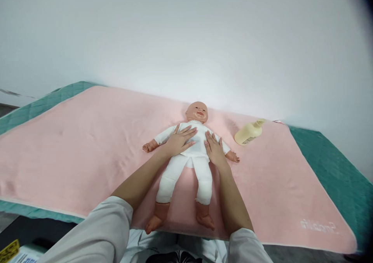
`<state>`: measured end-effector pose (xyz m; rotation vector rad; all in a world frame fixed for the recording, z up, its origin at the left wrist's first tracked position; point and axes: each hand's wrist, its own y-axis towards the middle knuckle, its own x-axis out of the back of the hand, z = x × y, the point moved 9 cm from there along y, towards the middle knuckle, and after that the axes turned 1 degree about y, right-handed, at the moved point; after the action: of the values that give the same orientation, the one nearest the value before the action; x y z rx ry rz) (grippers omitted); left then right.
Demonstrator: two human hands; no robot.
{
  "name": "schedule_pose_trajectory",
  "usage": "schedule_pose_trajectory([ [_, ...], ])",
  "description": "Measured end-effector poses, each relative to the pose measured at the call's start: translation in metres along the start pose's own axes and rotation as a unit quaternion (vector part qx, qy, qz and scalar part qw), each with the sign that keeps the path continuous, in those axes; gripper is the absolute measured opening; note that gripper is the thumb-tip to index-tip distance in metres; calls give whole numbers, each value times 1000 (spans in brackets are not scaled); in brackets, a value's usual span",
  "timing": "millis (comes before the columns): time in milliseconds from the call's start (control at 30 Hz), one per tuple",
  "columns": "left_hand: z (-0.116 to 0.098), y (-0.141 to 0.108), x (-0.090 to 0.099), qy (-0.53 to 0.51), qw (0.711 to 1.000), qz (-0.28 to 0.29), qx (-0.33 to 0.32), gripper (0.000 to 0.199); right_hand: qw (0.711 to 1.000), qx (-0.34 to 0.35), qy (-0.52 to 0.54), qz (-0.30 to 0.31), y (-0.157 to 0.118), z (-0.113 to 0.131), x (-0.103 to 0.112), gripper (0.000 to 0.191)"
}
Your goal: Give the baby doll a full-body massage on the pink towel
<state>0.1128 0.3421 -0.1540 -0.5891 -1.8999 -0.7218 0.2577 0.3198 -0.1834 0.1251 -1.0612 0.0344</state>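
Observation:
A baby doll [194, 148] with a bare head and white cloth body lies on its back, its head toward the wall and its feet toward me. My left hand [180, 141] rests on the left side of its chest, palm down with the fingers spread. On the right side of the torso lies my right hand [215, 150], also flat, its fingers stretched out toward the doll's shoulder. Neither hand grips anything. The doll's arms reach outward to both sides and its legs are apart.
Beneath the doll is a pink blanket [72, 150], laid over a green quilted cover [329, 158]. A pale yellow pump bottle [248, 133] lies tilted on its side to the right of the doll. A white wall [186, 41] rises behind. At lower left is a yellow-and-black label [9, 251].

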Motion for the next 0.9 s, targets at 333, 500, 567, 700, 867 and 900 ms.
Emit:
schedule_pose_trajectory([
  [333,35,-4,5,41,982,-102,152,50,1000,5,19,-4,0,-1,0,55],
  [500,35,-4,5,47,981,-103,160,50,998,18,46,-30,0,0,5,56],
  [567,35,-4,4,47,981,-102,157,51,996,26,74,-48,0,0,9,56],
  [700,35,-4,4,45,982,-103,153,51,979,64,177,-82,-3,8,21,55],
  [867,35,-3,4,45,983,-96,152,51,948,179,263,-17,-20,47,29,46],
  [900,35,-3,4,46,983,-95,152,51,948,193,253,9,-24,55,28,45],
])
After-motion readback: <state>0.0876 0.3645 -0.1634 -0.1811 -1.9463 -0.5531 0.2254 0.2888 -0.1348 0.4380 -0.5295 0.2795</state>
